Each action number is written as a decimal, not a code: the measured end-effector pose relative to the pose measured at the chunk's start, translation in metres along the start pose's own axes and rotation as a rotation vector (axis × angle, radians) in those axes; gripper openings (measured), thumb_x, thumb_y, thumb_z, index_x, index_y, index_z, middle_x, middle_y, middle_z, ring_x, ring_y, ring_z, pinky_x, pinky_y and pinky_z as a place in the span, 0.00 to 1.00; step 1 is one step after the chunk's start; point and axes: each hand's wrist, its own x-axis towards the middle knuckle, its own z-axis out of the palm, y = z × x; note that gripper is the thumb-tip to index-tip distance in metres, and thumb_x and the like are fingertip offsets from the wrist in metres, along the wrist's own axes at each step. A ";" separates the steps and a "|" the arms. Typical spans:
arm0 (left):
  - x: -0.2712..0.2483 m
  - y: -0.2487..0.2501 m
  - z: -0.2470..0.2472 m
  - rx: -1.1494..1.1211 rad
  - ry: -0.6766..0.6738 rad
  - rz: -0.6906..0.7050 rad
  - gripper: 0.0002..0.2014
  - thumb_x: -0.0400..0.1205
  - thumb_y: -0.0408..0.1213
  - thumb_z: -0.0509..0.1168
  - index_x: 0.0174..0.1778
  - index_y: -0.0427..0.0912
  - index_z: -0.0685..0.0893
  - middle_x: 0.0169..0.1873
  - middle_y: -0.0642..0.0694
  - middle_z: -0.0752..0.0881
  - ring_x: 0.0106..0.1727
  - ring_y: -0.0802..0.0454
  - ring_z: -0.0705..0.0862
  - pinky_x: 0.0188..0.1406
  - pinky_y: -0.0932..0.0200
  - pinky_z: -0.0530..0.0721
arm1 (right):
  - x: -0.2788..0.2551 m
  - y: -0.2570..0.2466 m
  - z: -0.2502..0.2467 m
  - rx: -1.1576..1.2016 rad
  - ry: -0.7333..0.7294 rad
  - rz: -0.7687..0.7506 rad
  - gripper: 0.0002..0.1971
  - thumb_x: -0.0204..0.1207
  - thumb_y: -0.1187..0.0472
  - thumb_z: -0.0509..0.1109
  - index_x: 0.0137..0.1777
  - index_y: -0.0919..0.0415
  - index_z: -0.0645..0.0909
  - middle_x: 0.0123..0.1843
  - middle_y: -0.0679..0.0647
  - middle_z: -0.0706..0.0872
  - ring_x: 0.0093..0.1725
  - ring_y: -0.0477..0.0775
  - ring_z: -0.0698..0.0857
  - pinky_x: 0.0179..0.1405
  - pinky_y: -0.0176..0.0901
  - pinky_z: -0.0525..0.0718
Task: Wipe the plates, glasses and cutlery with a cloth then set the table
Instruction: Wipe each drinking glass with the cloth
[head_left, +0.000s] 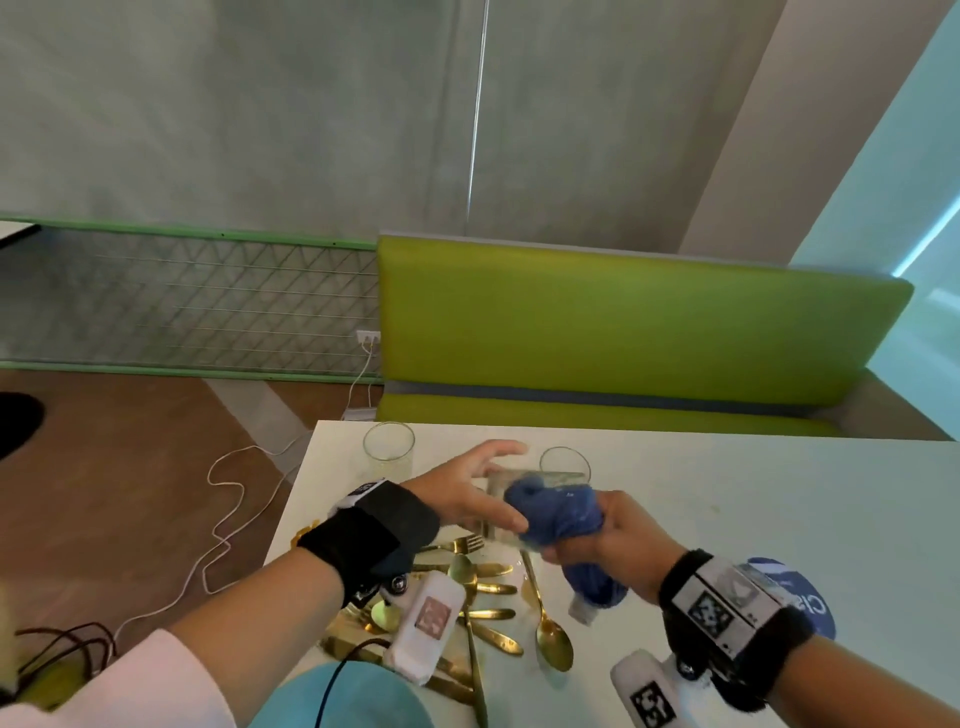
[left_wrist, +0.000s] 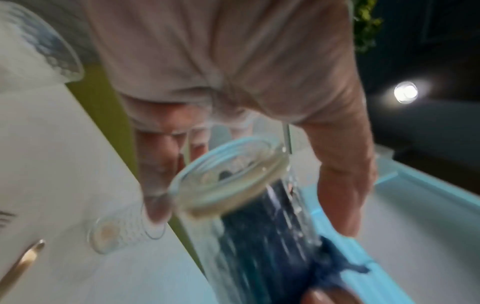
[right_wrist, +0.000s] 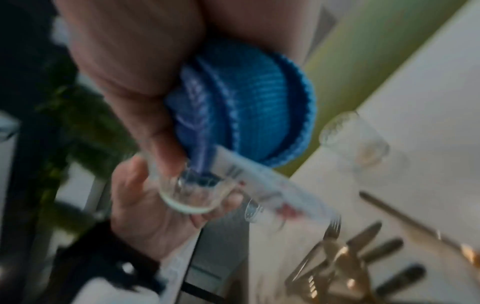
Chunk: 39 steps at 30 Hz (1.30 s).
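My left hand (head_left: 485, 483) holds a clear glass (head_left: 500, 486) on its side above the white table (head_left: 779, 493), fingers over the top and thumb underneath. The glass's thick base (left_wrist: 228, 176) faces the left wrist camera, with fingers (left_wrist: 155, 185) on one side. My right hand (head_left: 602, 532) grips a bunched blue cloth (head_left: 556, 512) whose front end is pushed into the glass's mouth. Through the glass wall the cloth (left_wrist: 259, 236) shows dark blue. In the blurred right wrist view the cloth (right_wrist: 249, 113) bulges from my fist above the glass (right_wrist: 192, 197).
Two more glasses (head_left: 388, 447) (head_left: 565, 462) stand upright near the table's far edge. Several gold forks, spoons and knives (head_left: 493, 597) lie heaped below my hands. A blue plate (head_left: 815, 603) sits under my right wrist. A green bench (head_left: 623, 322) stands behind the table; cables (head_left: 223, 519) trail on the floor to the left.
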 end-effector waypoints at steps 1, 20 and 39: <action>-0.001 -0.002 -0.002 -0.017 0.027 0.044 0.42 0.62 0.24 0.78 0.67 0.59 0.69 0.59 0.51 0.74 0.54 0.51 0.81 0.42 0.66 0.85 | 0.001 0.001 0.000 0.214 0.024 0.050 0.10 0.59 0.70 0.78 0.41 0.63 0.84 0.34 0.54 0.87 0.35 0.50 0.85 0.34 0.37 0.84; 0.003 -0.003 -0.021 -0.252 -0.046 -0.044 0.37 0.44 0.33 0.84 0.51 0.53 0.83 0.49 0.42 0.84 0.41 0.46 0.88 0.25 0.58 0.89 | 0.001 -0.027 0.022 -1.027 -0.186 -0.346 0.20 0.82 0.63 0.59 0.74 0.59 0.68 0.63 0.57 0.82 0.49 0.48 0.78 0.35 0.19 0.71; 0.014 -0.008 -0.015 1.335 0.304 0.714 0.47 0.57 0.55 0.80 0.72 0.54 0.67 0.69 0.46 0.74 0.71 0.49 0.71 0.75 0.32 0.60 | 0.036 -0.020 0.014 1.035 -0.125 0.150 0.19 0.48 0.76 0.71 0.43 0.71 0.81 0.36 0.64 0.86 0.30 0.59 0.87 0.30 0.46 0.88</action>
